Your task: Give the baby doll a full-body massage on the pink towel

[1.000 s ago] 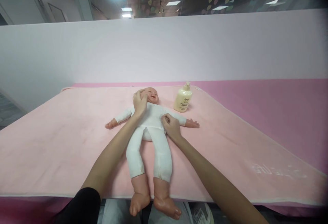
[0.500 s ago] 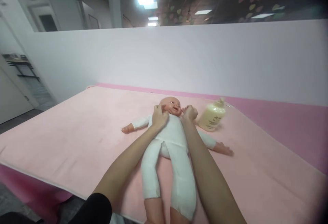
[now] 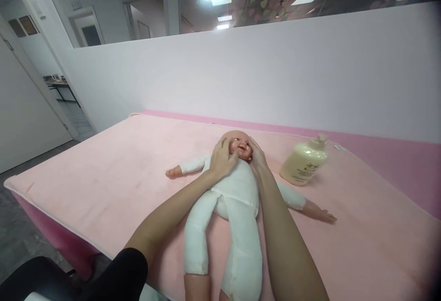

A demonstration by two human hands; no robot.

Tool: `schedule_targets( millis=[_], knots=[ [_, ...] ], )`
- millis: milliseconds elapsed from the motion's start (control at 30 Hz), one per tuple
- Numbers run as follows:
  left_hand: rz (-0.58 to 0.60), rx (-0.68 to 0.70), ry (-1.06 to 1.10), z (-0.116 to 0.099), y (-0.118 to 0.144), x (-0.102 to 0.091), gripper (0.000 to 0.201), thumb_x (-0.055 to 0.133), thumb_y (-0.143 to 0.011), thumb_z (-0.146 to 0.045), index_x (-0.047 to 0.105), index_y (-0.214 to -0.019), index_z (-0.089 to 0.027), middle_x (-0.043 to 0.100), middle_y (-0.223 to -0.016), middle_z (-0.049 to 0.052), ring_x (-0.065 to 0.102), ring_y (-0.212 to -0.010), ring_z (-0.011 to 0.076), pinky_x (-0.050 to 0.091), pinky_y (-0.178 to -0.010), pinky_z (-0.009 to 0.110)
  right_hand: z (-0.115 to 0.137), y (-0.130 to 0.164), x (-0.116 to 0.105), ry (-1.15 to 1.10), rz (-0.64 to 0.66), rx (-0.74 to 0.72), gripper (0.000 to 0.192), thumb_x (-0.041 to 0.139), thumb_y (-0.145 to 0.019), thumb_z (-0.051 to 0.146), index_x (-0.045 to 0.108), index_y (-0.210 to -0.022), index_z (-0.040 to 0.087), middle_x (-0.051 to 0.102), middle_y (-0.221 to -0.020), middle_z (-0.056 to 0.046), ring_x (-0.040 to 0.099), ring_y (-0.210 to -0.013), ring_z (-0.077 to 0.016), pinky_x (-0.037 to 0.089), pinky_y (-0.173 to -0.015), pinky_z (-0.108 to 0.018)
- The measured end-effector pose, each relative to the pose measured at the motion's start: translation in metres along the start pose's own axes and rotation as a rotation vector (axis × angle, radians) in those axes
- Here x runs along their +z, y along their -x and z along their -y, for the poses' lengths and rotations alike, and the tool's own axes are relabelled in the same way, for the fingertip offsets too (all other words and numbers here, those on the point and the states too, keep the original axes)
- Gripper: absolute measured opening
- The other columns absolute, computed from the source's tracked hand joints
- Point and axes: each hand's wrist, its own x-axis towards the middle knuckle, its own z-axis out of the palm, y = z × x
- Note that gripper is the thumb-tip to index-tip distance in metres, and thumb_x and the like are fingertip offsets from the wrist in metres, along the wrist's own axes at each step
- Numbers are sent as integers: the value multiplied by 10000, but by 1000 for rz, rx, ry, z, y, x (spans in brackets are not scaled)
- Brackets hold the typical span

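A plastic baby doll in a white cloth bodysuit lies on its back on the worktop, which is covered by a pale pink plush blanket. The doll's head points away from the person, toward the white partition wall, and its legs run toward the lower edge of the view.

Both hands are at the doll's head, one on each side of its face. The left hand rests flat against the cheek on its side, fingers spread and curved over the temple, the heel of the palm lying on the doll's shoulder. The right hand presses along the other cheek, fingers extended upward beside the face. Neither hand is closed in a grip; they stand apart with the head cupped between them. Both forearms lie over the doll's trunk and legs.

The doll's arms stretch out sideways on the blanket. A cream-coloured plastic pump bottle stands on the blanket near the right hand, beyond the doll's outstretched arm on that side, not touching it.
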Motion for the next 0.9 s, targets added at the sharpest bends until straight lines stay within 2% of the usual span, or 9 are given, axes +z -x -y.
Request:
schedule_targets(
  millis=[67,133,233,300,467,667,800,900],
  knots=[
    [-3,-70,32,5,-2,2,418,475,-868,-276,467,-1276,-183,500,-1329,105,431,-1262,216,326,-1089,373,7,4,5,16,-12,19,503,664,-707,361,599,-1197,271,609,-1197,9,625,-950,-126,541,-691,-194],
    [-30,-129,60,11,-5,4,406,466,-876,-295,480,-1263,-173,524,-1302,111,458,-1237,212,340,-1074,363,12,5,11,67,9,-28,451,659,-721,312,624,-1166,246,590,-1238,5,595,-1052,-130,521,-852,-216],
    [-79,-187,73,17,-10,8,411,462,-878,-306,485,-1259,-155,538,-1294,122,473,-1229,214,341,-1066,354,15,2,15,208,38,-147,360,655,-735,282,664,-1088,214,595,-1234,-5,532,-1172,-134,388,-1065,-270],
    [-90,-210,66,18,-13,11,434,453,-885,-326,471,-1278,-141,526,-1316,135,459,-1251,224,327,-1074,357,14,-1,14,263,44,-193,350,660,-735,295,669,-1076,218,598,-1229,-6,507,-1206,-134,323,-1115,-296],
    [-86,-224,71,19,-18,17,485,435,-900,-360,435,-1334,-144,485,-1375,143,421,-1302,223,294,-1099,346,8,-1,8,128,39,-141,404,629,-748,320,627,-1137,211,541,-1309,-7,493,-1221,-129,381,-1070,-281],
    [-79,-153,133,18,-24,17,484,462,-861,-243,450,-1336,-151,489,-1379,120,433,-1291,208,294,-1111,335,12,7,11,46,36,-99,457,631,-721,368,595,-1152,221,559,-1265,-12,547,-1114,-135,493,-908,-244],
    [-207,-85,331,19,-45,13,434,437,-866,-224,504,-1291,-169,518,-1364,78,449,-1282,181,316,-1104,305,14,8,12,65,40,-92,460,617,-712,384,577,-1145,236,552,-1245,-3,557,-1063,-124,501,-849,-211],
    [-255,-154,405,26,-64,18,378,428,-876,-247,573,-1218,-176,555,-1327,61,467,-1268,177,330,-1095,304,12,5,12,74,43,-74,479,632,-692,408,556,-1140,256,565,-1188,2,575,-999,-118,510,-788,-196]
  ],
)
